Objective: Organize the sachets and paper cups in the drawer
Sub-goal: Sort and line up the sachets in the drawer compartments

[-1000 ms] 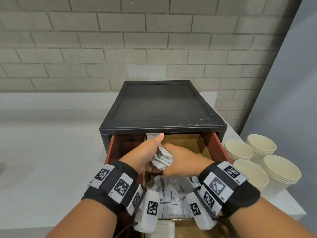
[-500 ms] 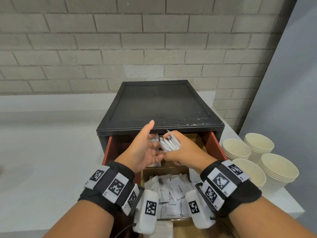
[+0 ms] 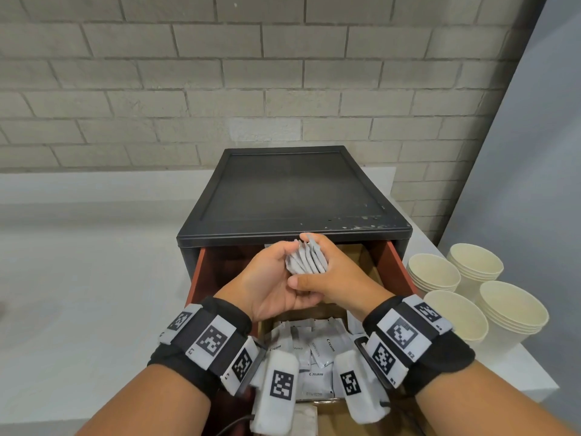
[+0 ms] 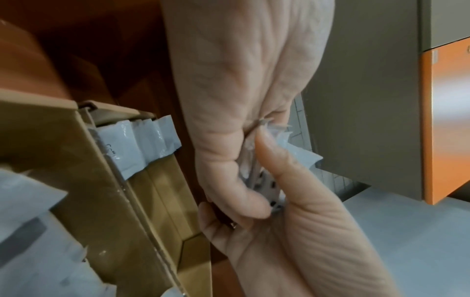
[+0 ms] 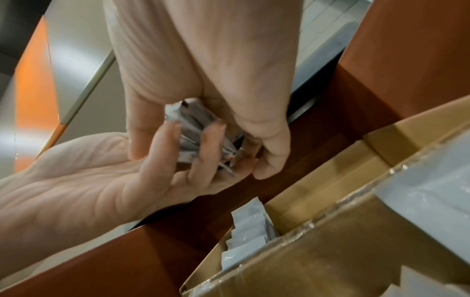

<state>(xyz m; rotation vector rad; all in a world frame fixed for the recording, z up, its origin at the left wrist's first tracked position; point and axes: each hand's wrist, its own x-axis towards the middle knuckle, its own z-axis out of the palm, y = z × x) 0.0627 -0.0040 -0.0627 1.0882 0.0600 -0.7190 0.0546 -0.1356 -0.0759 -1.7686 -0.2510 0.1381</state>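
A bundle of several white sachets [image 3: 306, 259] stands on edge between both hands, above the open drawer [image 3: 394, 265]. My right hand [image 3: 339, 275] grips the bundle [image 5: 193, 128] with the thumb on the near side and fingers over the far edge. My left hand [image 3: 267, 278] lies palm up under and beside it, fingers curled against the sachets [image 4: 297, 148]. Loose "Cream" sachets [image 3: 314, 347] lie in the front cardboard compartment. A short row of sachets [image 4: 142, 144] stands in the rear compartment. Stacks of paper cups [image 3: 456, 278] wait on the counter to the right.
The drawer sticks out of a black cabinet [image 3: 292, 196] whose front edge is just beyond my fingertips. Cardboard dividers [image 5: 330, 180] split the drawer. A brick wall [image 3: 220, 89] stands behind, and white counter [image 3: 78, 294] stretches to the left.
Both hands have lifted the bundle up and back toward the cabinet's front edge. My left hand opened half a second ago and now cups the sachets again.
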